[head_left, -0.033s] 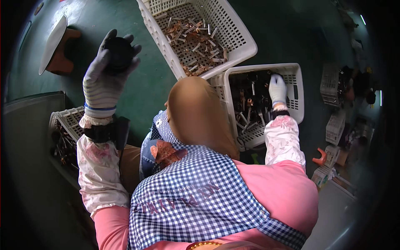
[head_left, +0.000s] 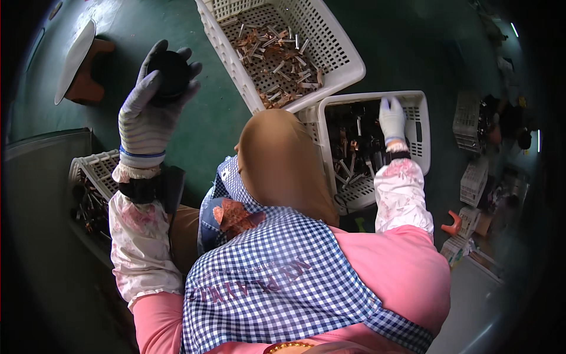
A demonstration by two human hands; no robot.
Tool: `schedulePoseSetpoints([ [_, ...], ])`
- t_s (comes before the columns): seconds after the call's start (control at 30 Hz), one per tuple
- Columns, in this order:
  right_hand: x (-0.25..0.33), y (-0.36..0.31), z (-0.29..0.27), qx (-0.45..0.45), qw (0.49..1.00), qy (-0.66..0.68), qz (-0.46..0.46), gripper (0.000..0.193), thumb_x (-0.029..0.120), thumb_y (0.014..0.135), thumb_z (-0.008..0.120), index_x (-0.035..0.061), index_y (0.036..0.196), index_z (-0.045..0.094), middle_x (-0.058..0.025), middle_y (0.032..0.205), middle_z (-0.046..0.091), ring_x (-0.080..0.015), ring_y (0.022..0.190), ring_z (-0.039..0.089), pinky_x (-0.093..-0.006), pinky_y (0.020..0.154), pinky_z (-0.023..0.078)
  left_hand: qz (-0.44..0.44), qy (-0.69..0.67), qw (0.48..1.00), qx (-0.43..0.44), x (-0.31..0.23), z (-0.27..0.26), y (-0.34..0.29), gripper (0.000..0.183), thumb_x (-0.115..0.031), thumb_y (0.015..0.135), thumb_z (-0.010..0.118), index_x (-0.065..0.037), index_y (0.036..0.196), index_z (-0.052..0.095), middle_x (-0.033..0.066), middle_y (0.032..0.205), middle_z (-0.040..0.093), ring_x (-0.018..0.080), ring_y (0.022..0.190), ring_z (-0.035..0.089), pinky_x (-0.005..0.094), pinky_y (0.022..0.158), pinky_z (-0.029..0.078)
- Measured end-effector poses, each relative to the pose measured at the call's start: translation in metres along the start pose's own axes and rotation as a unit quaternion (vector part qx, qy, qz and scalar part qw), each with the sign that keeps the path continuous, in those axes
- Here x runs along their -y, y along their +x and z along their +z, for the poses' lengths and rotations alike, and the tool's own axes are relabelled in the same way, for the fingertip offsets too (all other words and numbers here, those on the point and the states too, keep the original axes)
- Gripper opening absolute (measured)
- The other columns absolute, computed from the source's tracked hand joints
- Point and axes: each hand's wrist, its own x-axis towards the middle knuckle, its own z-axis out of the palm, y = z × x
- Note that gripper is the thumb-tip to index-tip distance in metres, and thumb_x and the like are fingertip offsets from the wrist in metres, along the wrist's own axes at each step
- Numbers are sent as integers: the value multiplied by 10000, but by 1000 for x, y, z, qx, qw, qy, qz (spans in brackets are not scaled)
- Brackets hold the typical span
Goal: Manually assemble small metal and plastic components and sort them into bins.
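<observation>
Your left hand (head_left: 150, 118) curls round a black round piece (head_left: 172, 75), up left of your knee (head_left: 283, 156)! Your right hand (head_left: 393, 123) is over the right-hand white crate (head_left: 424, 154); whether it's gripping anything, I can't tell.

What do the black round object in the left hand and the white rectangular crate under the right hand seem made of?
Black round object: perhaps plastic or rubber, with a dull, dark surface; shadow leaves it open. White rectangular crate: probably moulded plastic, satin finish, judging by its regular openings and rounded corners.
</observation>
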Motion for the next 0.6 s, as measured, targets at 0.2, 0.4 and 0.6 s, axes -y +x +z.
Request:
schedulePoseSetpoints([
  [0.2,176,83,55,108,971,128,-172,346,326,930,573,98,1178,654,-191,1118,682,-362,1080,634,-407,932,492,30,9,999,2,-4,11,5,563,-340,952,631,-46,1400,458,199,1272,587,327,1090,639,398,873,568],
  [0.4,252,111,169,430,791,-208,-382,370,324,946,530,103,1211,663,-160,1201,668,-369,1121,618,-418,999,473,44,45,998,-31,-7,9,14,561,-371,926,664,-62,1362,493,184,1241,609,301,1026,660,370,779,579],
  [0.6,228,75,251,623,548,-451,-328,502,368,911,609,88,1327,605,-67,1369,595,-321,1225,580,-411,1037,458,37,75,996,-22,-12,4,20,654,-386,930,651,-15,1416,418,231,1296,556,313,1071,643,375,793,595],
])
